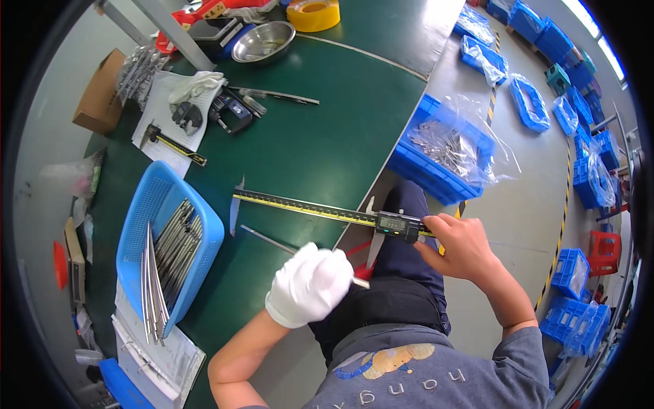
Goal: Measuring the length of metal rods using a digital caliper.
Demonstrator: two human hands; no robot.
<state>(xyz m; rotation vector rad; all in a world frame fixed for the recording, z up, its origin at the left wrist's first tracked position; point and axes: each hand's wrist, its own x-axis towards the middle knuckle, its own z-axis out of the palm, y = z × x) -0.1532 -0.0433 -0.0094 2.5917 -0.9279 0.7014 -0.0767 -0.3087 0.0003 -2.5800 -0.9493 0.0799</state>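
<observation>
The digital caliper [320, 211] lying across the green table edge carries a small rectangular grey screen [392, 222] in its black slider, just beside the bare right hand [463, 247]. At the table's far left corner sits a brown cardboard box [99, 93]. Clear plastic bags line the blue crate [436, 160] of metal parts near the table and the blue bins [530, 102] on the floor beyond.

Steel bowl [262, 41], tape roll [313, 13], prob. gloves [196, 85]
</observation>
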